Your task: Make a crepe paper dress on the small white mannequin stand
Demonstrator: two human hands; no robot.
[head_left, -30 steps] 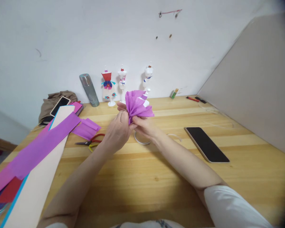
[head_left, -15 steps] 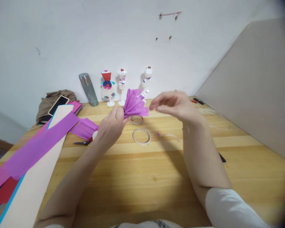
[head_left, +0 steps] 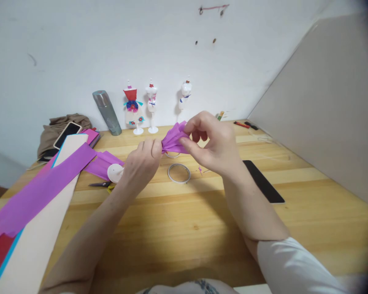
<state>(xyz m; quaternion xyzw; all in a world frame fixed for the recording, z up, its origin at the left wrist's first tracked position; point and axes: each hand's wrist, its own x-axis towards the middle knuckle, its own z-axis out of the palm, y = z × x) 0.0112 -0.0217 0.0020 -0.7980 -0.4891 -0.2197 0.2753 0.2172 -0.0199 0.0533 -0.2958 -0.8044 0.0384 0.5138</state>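
A pleated piece of purple paper [head_left: 173, 139] is gathered at its left end and fans out to the right, held above the table. My left hand [head_left: 145, 159] is closed around the gathered end. On the other side, my right hand [head_left: 210, 141] pinches the spread edge between thumb and fingers. Below the paper a ring-shaped roll of tape [head_left: 179, 173] lies on the wood, with a second ring partly hidden behind it. A white disc [head_left: 115, 173] and dark-bladed scissors [head_left: 100, 184] are beside my left wrist.
Purple strips [head_left: 46, 183] and a long cream sheet [head_left: 61, 220] cover the left side. A bottle [head_left: 108, 114] and small dress forms, one in a red top [head_left: 131, 106], stand by the wall. A black flat object [head_left: 262, 181] lies right of my right forearm.
My right hand has moved left and now grips the fanned edge of the purple paper, which looks narrower. The view has shifted slightly, and more of the black flat object shows.
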